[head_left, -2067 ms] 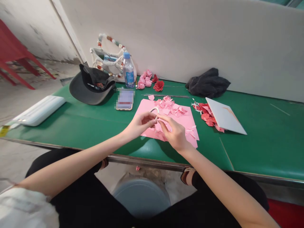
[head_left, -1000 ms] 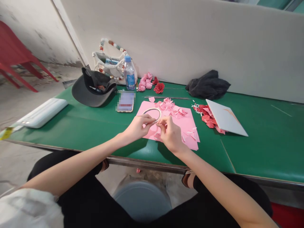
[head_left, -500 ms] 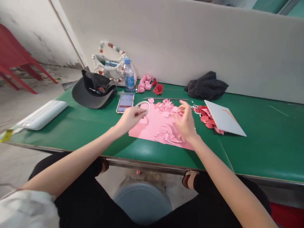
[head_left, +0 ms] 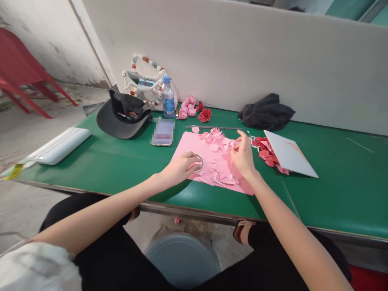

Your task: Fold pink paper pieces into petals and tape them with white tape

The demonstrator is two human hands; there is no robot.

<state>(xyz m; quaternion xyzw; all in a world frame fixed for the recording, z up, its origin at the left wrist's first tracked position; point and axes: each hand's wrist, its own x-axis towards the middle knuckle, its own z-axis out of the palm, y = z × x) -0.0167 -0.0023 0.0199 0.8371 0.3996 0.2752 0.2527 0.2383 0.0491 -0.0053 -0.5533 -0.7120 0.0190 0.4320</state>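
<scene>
My left hand (head_left: 182, 165) is closed on a thin, pale ring that looks like a roll of tape (head_left: 201, 162), low over the left part of a pink paper sheet (head_left: 185, 144). My right hand (head_left: 244, 157) is at the sheet's right side, its fingers curled beside a heap of pink paper petals (head_left: 215, 138). One finger is raised; what the others pinch, if anything, is too small to make out. Between the hands lie small folded pink paper strips (head_left: 222, 176).
A white board (head_left: 289, 153) leans over red paper petals (head_left: 266, 155) at the right. Behind are pink paper flowers (head_left: 187, 108), a red paper flower (head_left: 205, 115), a bottle (head_left: 168, 99) and black cloth (head_left: 268, 112). A phone (head_left: 163, 132) and cap (head_left: 123, 117) lie left.
My left hand has moved right and down with the roll of tape, from the sheet's upper left edge to low over the paper. My right hand has stayed near the petals.
</scene>
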